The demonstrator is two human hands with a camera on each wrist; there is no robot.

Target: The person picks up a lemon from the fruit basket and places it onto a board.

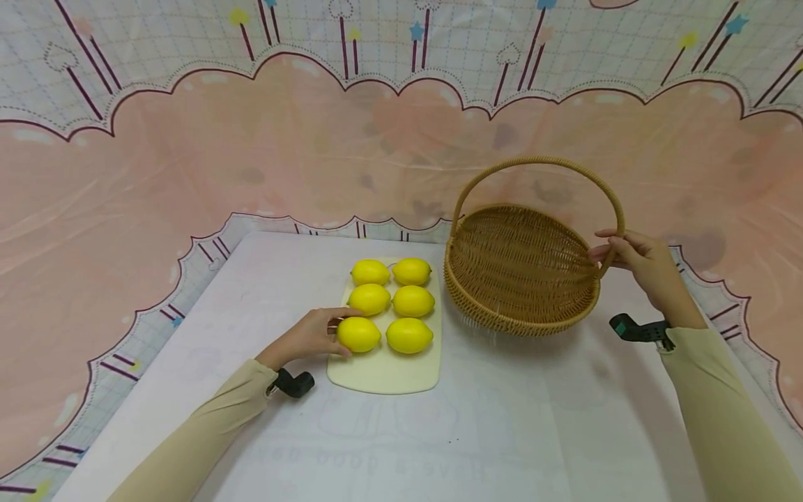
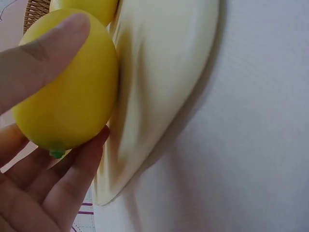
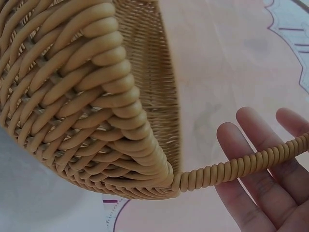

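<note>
Six-lemon rows aside, several yellow lemons (image 1: 409, 336) lie in two columns on a cream cutting board (image 1: 389, 380). At its front left corner, my left hand (image 1: 316, 333) grips one lemon (image 1: 359, 335), thumb on one side and fingers (image 2: 72, 188) round the other. The green stem tip of that lemon (image 2: 67, 87) points toward the palm. On the right, my right hand (image 1: 643, 261) holds the wrapped handle (image 1: 539, 160) of a wicker basket (image 1: 521, 272) low on its right side. Several fingers (image 3: 251, 125) lie behind the handle. The basket tilts, its hollow facing me.
A white-covered table (image 1: 502, 432) lies beneath everything. Behind it hangs a pink cloth (image 1: 314, 153) with a scalloped print, which also shows along the table's sides. The basket stands just right of the cutting board.
</note>
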